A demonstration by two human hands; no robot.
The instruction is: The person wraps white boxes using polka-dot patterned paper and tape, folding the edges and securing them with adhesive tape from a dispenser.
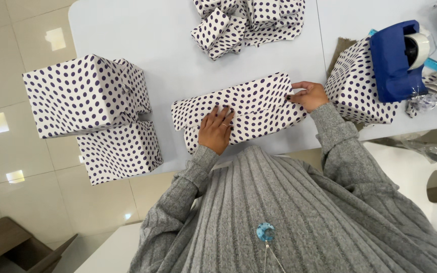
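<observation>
The long box point(249, 108), wrapped in white paper with dark purple dots, lay across the near edge of the pale blue table point(168, 40), directly in front of the person. The left hand point(217, 129) rested flat on the top face of the long box, palm down and fingers extended, pressing the paper near its left-centre portion. A ring was visible on one finger. The right hand point(309, 95) was positioned at the right end of the long box, fingers curled and pinching the paper at that end fold. Both arms were covered by grey ribbed sleeves point(335, 131).

To the left of the long box, well apart from it, a large wrapped cube point(84, 93) in the same dotted paper stood at the table's left side, with a second wrapped cube point(120, 151) just below it at the table's near edge and touching it. At the far side of the table, a heap of small wrapped parcels point(246, 23) lay clustered together. Just to the right of the right hand, another wrapped box point(357, 83) stood on the table, and a dark blue tape dispenser point(398, 60) with a roll of tape sat against its upper right side. A pale tiled floor point(6, 101) showed beyond the table's left edge.
</observation>
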